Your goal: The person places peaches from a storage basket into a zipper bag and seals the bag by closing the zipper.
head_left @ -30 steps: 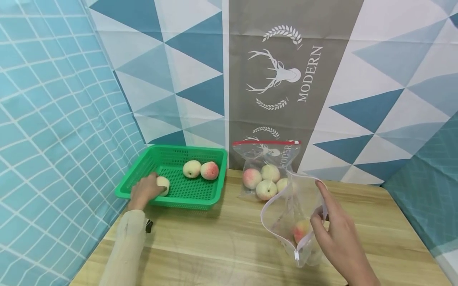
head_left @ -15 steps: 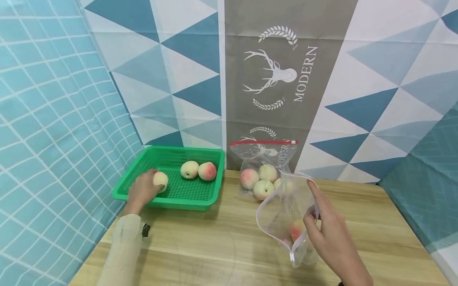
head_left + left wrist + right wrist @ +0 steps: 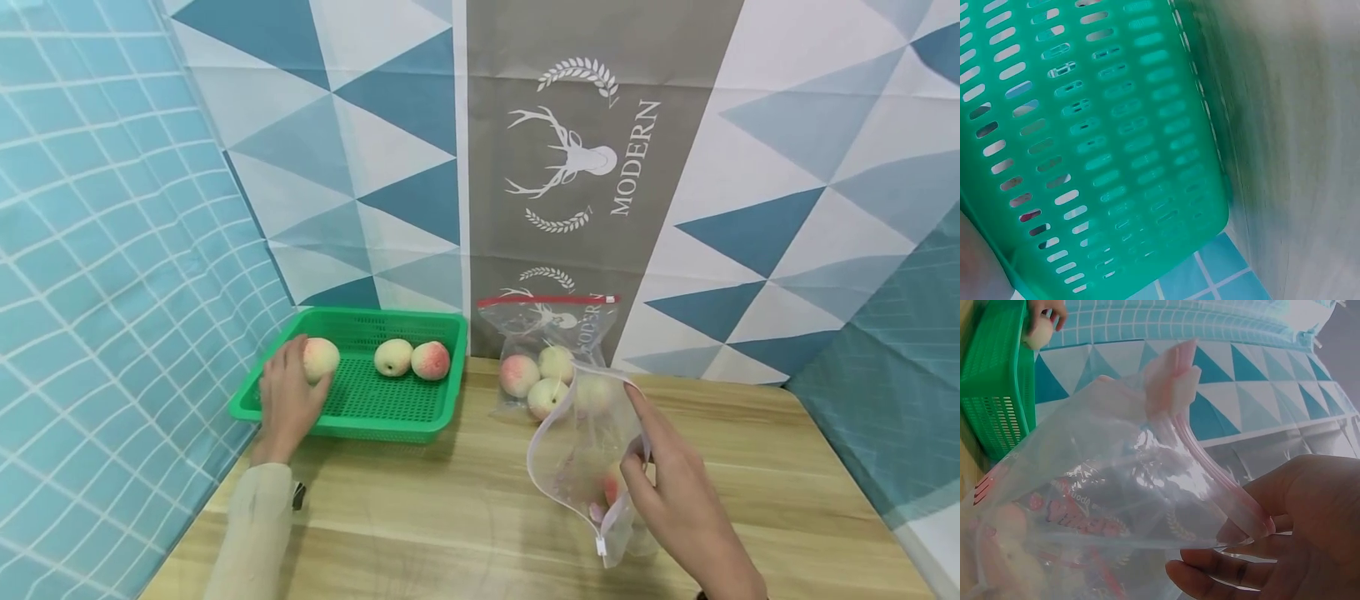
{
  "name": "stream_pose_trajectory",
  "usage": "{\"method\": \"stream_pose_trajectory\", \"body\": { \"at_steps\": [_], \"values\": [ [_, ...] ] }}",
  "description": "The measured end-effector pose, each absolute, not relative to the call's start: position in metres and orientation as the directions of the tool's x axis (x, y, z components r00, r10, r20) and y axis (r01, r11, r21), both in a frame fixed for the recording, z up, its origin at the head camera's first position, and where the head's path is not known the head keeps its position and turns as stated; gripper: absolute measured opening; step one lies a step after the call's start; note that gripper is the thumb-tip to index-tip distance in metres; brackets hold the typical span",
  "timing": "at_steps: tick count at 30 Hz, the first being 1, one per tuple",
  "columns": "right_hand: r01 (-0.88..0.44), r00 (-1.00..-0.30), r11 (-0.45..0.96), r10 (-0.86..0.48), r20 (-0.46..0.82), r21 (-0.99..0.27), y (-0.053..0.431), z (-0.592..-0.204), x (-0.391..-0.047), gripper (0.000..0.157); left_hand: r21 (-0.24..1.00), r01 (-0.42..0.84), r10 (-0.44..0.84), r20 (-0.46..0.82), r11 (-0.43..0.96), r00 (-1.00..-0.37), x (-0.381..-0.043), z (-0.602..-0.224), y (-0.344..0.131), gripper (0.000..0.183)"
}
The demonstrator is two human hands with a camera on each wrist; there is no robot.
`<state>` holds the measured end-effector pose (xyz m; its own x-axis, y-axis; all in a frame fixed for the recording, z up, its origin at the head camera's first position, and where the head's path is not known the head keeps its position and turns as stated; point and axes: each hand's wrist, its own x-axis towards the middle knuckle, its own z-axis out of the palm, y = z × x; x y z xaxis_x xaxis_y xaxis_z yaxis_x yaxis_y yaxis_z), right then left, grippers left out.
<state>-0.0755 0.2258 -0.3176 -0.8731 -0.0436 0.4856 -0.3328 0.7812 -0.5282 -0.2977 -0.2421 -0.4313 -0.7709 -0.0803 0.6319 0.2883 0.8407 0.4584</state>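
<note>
My left hand [image 3: 288,404] grips a pale peach with a pink blush [image 3: 321,358], fingers over its far side and thumb at its near side, over the left part of the green basket [image 3: 390,427]. The right wrist view shows this peach [image 3: 1039,334] at the basket's rim height. Two more peaches [image 3: 393,357] lie side by side on the basket floor. My right hand [image 3: 684,492] pinches the rim of a clear slider bag [image 3: 555,454], its mouth spread wide. Inside the bag, a reddish peach [image 3: 612,483] shows through the plastic.
Behind the open bag stands another clear bag with a red zip strip [image 3: 547,301], holding several peaches [image 3: 519,376]. A wooden table [image 3: 420,517] lies under everything. Patterned cloth [image 3: 405,167] hangs at the back, and blue checked cloth [image 3: 112,250] at the left.
My left hand has raised the peach from the basket floor. My right hand keeps its pinch on the bag's rim; the whole head view has shifted slightly.
</note>
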Motion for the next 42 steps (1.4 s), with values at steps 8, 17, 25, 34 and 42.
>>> {"method": "stream_pose_trajectory", "body": {
  "at_steps": [8,17,25,34,42],
  "values": [
    [-0.378,-0.849,0.774,-0.071,0.524,-0.508,0.226,-0.32,-0.079,0.08,0.479,0.337,-0.094,0.675,0.81,-0.732,-0.292,-0.427,-0.246,0.079],
    [-0.373,-0.854,0.777,-0.074,0.514,-0.507,0.225,-0.321,-0.079,0.082,0.459,0.424,-0.039,0.712,0.781,-0.701,-0.274,-0.401,-0.229,0.07],
    [-0.355,-0.869,0.78,-0.072,0.489,-0.515,0.224,-0.321,-0.077,0.082,0.407,0.488,0.039,0.736,0.772,-0.676,-0.247,-0.373,-0.206,0.07],
    [-0.347,-0.871,0.781,-0.063,0.488,-0.519,0.223,-0.321,-0.076,0.08,0.355,0.583,0.125,0.77,0.731,-0.626,-0.216,-0.346,-0.177,0.068],
    [-0.338,-0.878,0.783,-0.063,0.474,-0.522,0.221,-0.322,-0.077,0.08,0.313,0.655,0.21,0.778,0.688,-0.592,-0.193,-0.331,-0.154,0.068]
  ]
}}
